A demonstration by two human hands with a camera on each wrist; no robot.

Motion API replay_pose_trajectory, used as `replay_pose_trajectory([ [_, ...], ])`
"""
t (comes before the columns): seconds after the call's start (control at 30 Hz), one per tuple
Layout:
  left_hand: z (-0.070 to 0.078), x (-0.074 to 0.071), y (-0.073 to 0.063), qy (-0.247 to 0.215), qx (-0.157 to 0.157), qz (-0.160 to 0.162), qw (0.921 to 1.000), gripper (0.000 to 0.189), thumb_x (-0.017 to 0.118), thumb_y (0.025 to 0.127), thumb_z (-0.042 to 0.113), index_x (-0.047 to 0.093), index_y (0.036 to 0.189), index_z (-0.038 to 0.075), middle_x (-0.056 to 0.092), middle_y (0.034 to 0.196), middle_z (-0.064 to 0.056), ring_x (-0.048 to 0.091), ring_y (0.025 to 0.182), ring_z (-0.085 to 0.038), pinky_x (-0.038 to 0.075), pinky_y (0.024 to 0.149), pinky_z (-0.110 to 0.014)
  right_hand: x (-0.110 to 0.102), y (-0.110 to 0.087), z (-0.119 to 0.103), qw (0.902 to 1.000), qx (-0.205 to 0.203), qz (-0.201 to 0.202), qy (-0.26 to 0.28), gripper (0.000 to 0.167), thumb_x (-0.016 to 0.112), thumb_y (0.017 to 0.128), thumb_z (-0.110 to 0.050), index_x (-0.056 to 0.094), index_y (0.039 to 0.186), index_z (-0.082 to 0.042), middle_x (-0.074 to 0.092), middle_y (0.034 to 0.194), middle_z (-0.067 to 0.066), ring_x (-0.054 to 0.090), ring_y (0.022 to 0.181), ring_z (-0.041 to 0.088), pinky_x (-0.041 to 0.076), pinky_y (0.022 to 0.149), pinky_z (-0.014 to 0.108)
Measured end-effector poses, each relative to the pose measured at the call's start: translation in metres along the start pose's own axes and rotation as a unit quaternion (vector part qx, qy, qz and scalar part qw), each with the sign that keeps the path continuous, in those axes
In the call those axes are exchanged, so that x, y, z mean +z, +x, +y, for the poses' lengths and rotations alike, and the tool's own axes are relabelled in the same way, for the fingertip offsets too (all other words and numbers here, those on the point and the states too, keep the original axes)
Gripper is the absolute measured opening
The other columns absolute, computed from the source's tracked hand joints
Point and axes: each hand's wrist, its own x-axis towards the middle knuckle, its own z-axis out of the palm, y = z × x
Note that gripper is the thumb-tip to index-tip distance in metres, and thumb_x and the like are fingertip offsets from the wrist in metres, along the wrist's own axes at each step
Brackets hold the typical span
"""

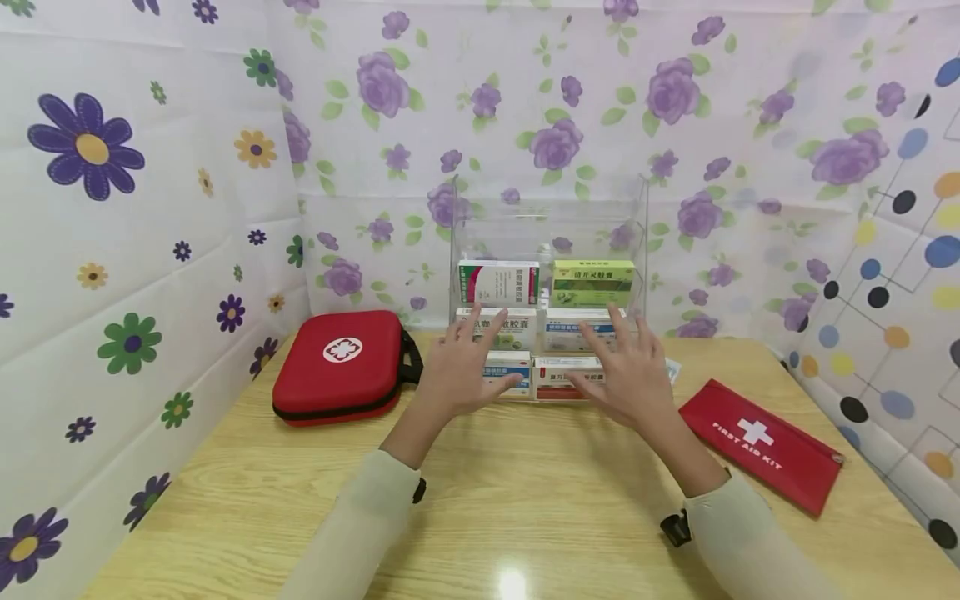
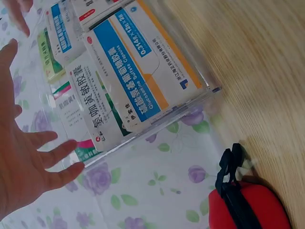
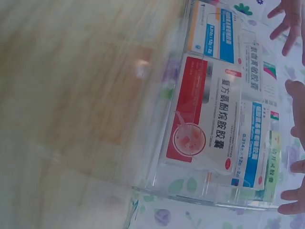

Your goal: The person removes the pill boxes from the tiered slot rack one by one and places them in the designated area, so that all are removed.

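Note:
A clear tiered rack [image 1: 551, 208] at the back middle of the table holds several medicine boxes in three rows. In its top row are a white box with a magenta and green end [image 1: 498, 283] and a green box [image 1: 592, 287]. The front row has a blue, white and orange box [image 2: 143, 62] and a red and white box [image 3: 200, 114]. My left hand [image 1: 463, 367] is spread in front of the rack's left side, and my right hand [image 1: 630, 367] in front of its right side. Fingers of both overlap the boxes in the head view; neither hand grips anything.
A red hard case [image 1: 337, 367] with a black zip and strap lies left of the rack. On the right is a flat red first aid pouch [image 1: 761, 446]. Flowered cloth [image 1: 480, 100] hangs behind the wooden table [image 1: 517, 500], with patterned cloths at both sides.

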Motion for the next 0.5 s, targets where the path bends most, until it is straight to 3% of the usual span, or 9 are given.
replay_pose_trajectory([
  [0.1, -0.006, -0.002, 0.000, -0.026, -0.005, 0.009, 0.9996, 0.089, 0.055, 0.087, 0.072, 0.022, 0.159, 0.031, 0.023, 0.161, -0.012, 0.042, 0.133, -0.038, 0.045, 0.095, -0.056, -0.005, -0.002, 0.001, 0.9992, 0.018, -0.012, 0.034, 0.075, 0.058, 0.089, -0.064, 0.041, 0.152, -0.025, 0.027, 0.156, 0.022, 0.028, 0.137, 0.052, 0.032, 0.100, 0.070],
  [0.3, -0.025, 0.009, -0.003, -0.063, -0.022, 0.016, 0.9976, 0.085, 0.068, 0.085, 0.061, 0.032, 0.155, 0.029, 0.030, 0.157, -0.015, 0.047, 0.128, -0.036, 0.050, 0.089, -0.051, -0.008, -0.008, 0.006, 0.9927, 0.055, -0.015, 0.106, 0.063, 0.068, 0.089, -0.045, 0.051, 0.144, -0.018, 0.045, 0.141, 0.020, 0.045, 0.119, 0.047, 0.039, 0.091, 0.068],
  [0.5, -0.049, 0.023, -0.008, -0.131, -0.030, 0.030, 0.9905, 0.085, 0.080, 0.082, 0.046, 0.038, 0.152, 0.024, 0.034, 0.153, -0.017, 0.061, 0.108, -0.031, 0.055, 0.063, -0.037, -0.005, -0.012, 0.011, 0.9867, 0.080, -0.030, 0.138, 0.060, 0.070, 0.090, -0.036, 0.051, 0.142, -0.013, 0.054, 0.131, 0.018, 0.054, 0.108, 0.044, 0.049, 0.077, 0.061],
])
